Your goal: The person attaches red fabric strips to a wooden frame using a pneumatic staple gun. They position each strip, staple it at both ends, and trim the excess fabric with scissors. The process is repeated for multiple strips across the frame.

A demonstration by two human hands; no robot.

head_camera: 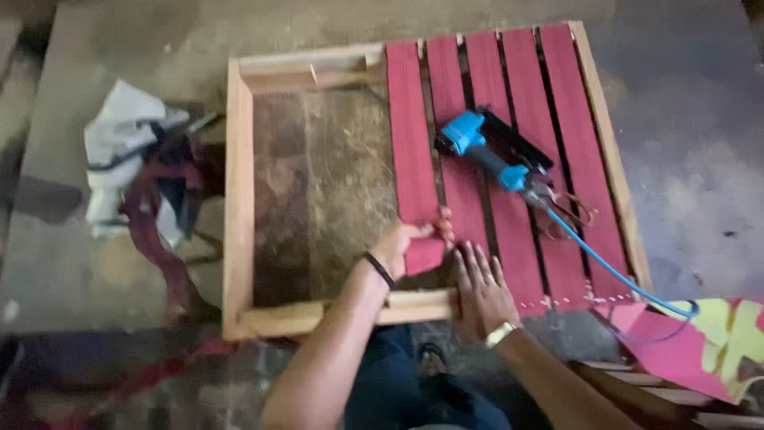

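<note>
The left hand is pinching the near end of the leftmost red strap in its grip while the right hand, fingers spread, is pressing flat beside it on the wooden frame, where pulling taut and parallel seems wise.

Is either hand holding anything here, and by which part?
The left hand grips the loose near end of a red strap. The right hand holds nothing, lying flat on the next strap.

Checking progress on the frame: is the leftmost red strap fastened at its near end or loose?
Loose: left hand grips the leftmost red strap end, lifted off the frame.
</note>
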